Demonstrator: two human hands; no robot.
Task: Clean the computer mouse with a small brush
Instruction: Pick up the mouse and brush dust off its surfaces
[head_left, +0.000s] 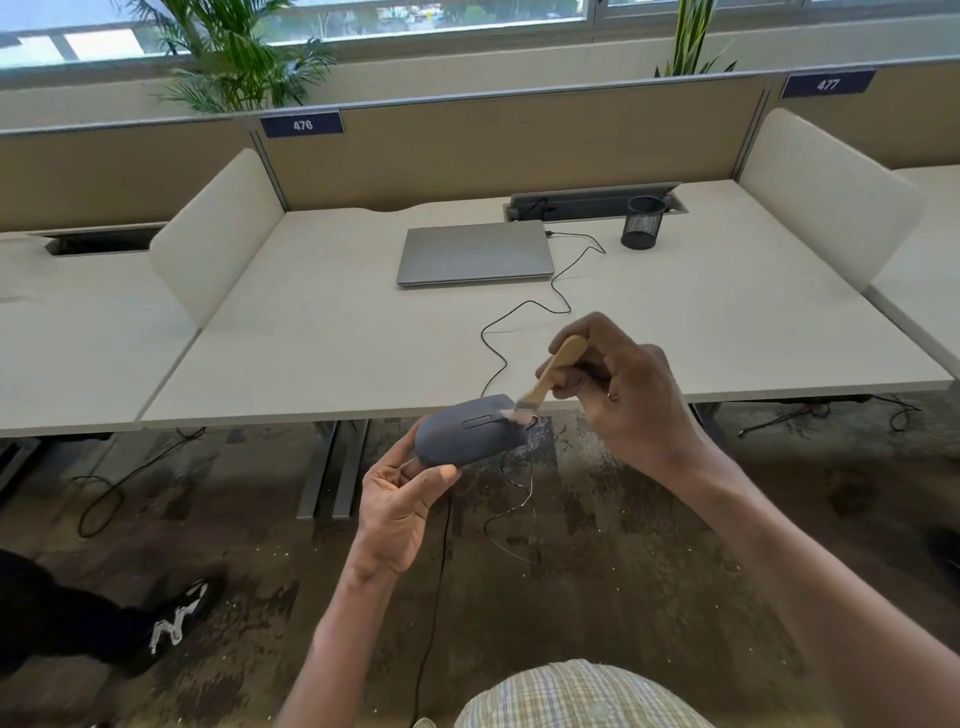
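A dark grey computer mouse is held in the air just in front of the desk edge. My left hand grips its near end between thumb and fingers. My right hand pinches a small brush by its light wooden handle. The bristles touch the far right end of the mouse, near its scroll wheel slot. The mouse's thin cable hangs down below it.
The white desk carries a shut silver laptop, a black mesh pen cup and a black cable trailing to the front edge. White dividers stand at both sides. A person's shoe is on the floor at the left.
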